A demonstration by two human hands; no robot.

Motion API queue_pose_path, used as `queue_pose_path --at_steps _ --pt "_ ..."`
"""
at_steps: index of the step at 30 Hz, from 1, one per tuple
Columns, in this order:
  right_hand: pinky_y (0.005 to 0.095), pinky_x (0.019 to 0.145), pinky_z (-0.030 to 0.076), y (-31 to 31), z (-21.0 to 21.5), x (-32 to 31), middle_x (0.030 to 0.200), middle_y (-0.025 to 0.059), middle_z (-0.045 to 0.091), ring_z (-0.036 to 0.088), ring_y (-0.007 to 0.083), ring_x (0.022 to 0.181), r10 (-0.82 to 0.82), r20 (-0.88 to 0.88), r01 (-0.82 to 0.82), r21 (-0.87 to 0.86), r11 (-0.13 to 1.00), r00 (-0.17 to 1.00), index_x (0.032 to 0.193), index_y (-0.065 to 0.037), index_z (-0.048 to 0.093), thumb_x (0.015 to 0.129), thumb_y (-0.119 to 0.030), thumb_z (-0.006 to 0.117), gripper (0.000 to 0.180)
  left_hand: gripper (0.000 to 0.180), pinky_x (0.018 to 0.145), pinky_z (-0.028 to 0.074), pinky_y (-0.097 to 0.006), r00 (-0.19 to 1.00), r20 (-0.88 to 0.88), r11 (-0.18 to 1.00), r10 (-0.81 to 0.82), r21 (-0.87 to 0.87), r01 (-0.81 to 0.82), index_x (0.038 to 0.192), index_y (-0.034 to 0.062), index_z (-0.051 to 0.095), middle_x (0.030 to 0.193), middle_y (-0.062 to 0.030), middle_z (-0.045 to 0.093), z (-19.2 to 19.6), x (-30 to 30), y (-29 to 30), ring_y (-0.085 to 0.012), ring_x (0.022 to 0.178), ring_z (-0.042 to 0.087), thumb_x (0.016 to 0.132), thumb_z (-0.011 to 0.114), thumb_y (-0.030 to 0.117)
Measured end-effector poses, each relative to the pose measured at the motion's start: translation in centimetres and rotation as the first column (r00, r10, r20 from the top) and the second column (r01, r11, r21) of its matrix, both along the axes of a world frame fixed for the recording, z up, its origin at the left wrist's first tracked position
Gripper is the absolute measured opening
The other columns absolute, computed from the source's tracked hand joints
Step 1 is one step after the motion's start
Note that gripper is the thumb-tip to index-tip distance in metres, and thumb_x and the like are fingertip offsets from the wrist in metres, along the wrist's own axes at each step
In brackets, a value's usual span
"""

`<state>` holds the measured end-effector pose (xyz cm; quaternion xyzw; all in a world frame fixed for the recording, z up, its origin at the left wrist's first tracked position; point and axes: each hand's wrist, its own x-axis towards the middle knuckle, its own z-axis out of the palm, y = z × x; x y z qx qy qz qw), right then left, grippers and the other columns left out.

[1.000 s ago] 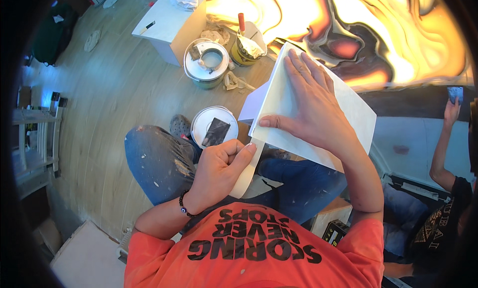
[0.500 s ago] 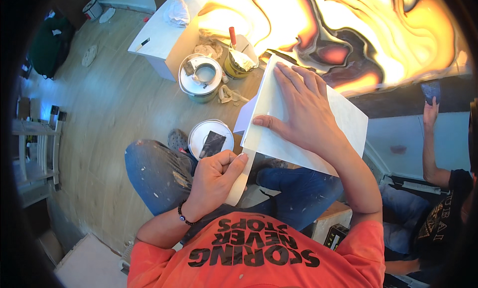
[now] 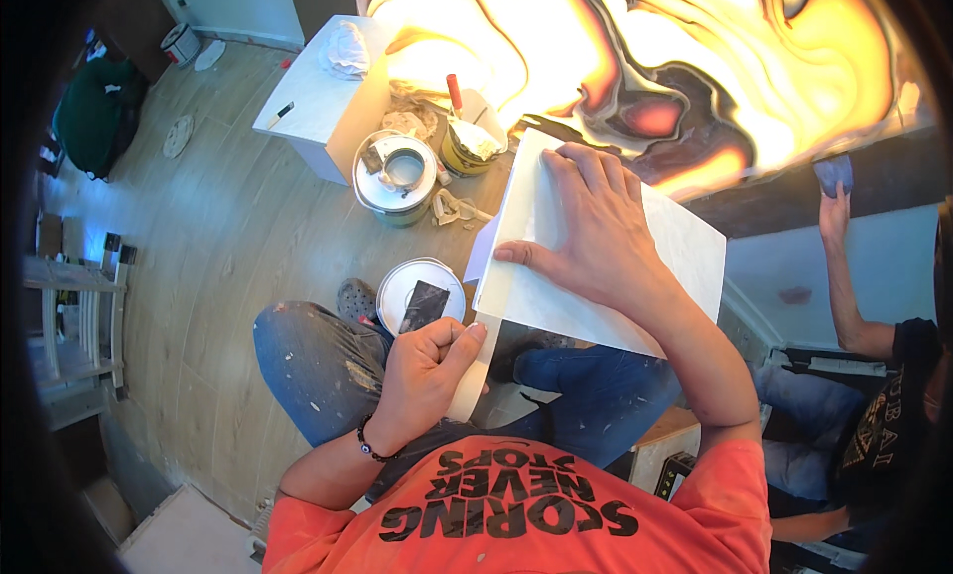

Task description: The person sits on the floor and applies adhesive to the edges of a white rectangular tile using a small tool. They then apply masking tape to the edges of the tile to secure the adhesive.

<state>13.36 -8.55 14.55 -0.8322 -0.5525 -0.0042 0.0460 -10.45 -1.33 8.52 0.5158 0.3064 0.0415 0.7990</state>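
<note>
Right hand (image 3: 596, 232) flattens smooth (rectangular) white sheet (image 3: 675, 256).

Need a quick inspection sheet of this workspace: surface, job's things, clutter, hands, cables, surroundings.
Surface: wood plank floor; swirled yellow-and-dark panel ahead.
Job's things: white sheet with a backing strip hanging from its near edge.
Clutter: round white lid with a dark scraper on it; open paint can; smaller tin with a red-handled tool; white box with a rag on top.
Hands: right hand flat on the sheet; left hand pinching the strip.
Cables: nothing seen.
Surroundings: another person at right, hand raised to the panel; green bag far left.
</note>
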Motion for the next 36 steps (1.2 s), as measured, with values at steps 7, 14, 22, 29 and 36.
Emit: queue_pose_path --at_steps 7,14,22,29,36 --pt "0.0541 0.115 0.031 0.2 -0.4 0.6 0.154 0.0202 0.047 0.040 0.0395 0.141 0.047 0.051 -0.049 0.036 0.998 0.998 0.148 0.005 0.048 0.077 -0.081 0.068 0.113 0.033 0.050 0.049 -0.023 1.000 -0.005 0.999 -0.012 0.040 0.012 0.086 0.0027 0.063 0.072 -0.0045 0.068 -0.1 -0.1 0.1 -0.0091 0.057 0.067 0.109 0.058 0.026" --pt "0.0554 0.120 0.025 -0.3 -1.0 -0.4 0.158 0.0152 0.045 0.037 0.0361 0.146 0.139 0.002 -0.138 0.056 0.989 0.990 0.149 0.005 0.049 0.086 -0.070 0.067 0.100 0.033 0.050 0.048 -0.023 1.000 0.005 1.000 0.011 0.015 -0.011 0.085 0.0025 0.064 0.071 -0.0027 0.067 -0.2 0.0 0.1 -0.0074 0.057 0.065 0.108 0.060 0.026" --pt "0.0562 0.121 0.022 -1.8 -0.6 -3.1 0.158 0.0237 0.042 0.033 0.0383 0.150 0.166 -0.054 -0.164 0.045 0.986 0.985 0.150 0.009 0.045 0.084 -0.068 0.071 0.105 0.034 0.051 0.047 -0.024 0.999 0.020 0.999 0.036 0.001 -0.036 0.083 0.0022 0.065 0.069 0.0002 0.065 -0.3 0.1 -0.1 -0.0052 0.057 0.061 0.107 0.063 0.026" --pt "0.0571 0.121 0.022 -1.6 -1.2 -3.5 0.157 0.0290 0.041 0.031 0.0422 0.150 0.140 -0.077 -0.134 0.088 0.987 0.987 0.150 0.010 0.041 0.081 -0.066 0.075 0.108 0.031 0.051 0.050 -0.023 1.000 0.009 1.000 0.020 -0.001 -0.020 0.089 0.0020 0.065 0.074 -0.0044 0.068 0.1 0.1 0.0 -0.0096 0.059 0.067 0.108 0.059 0.026" --pt "0.0542 0.121 0.024 -2.4 -1.3 -3.3 0.157 0.0280 0.041 0.031 0.0427 0.150 0.150 -0.145 -0.134 0.114 0.984 0.978 0.149 0.009 0.044 0.080 -0.058 0.080 0.102 0.026 0.055 0.053 -0.023 0.999 0.023 0.999 0.041 -0.037 -0.040 0.095 0.0013 0.065 0.078 -0.0029 0.070 0.0 0.3 -0.5 -0.0068 0.062 0.065 0.107 0.062 0.024"
